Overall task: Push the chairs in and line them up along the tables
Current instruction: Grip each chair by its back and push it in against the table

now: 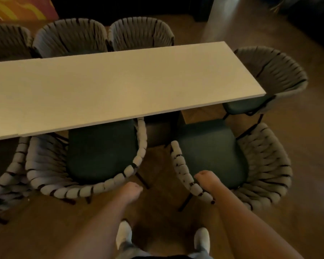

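left hand (132, 190) curled, free | right hand (206, 179) grips chair (232, 165) rim

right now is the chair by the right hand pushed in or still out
Still out. The right-hand chair sits angled, its green seat almost wholly clear of the table edge. The right hand holds its woven rim.

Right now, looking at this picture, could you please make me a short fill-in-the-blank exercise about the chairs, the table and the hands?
1. The right hand grips the woven rim of the chair on the ____.
2. The left hand is beside the left chair and holds ____.
3. On the far side of the table stand ____ chairs in view.
4. The chair seats are dark ____.

Missing words: right; nothing; three; green
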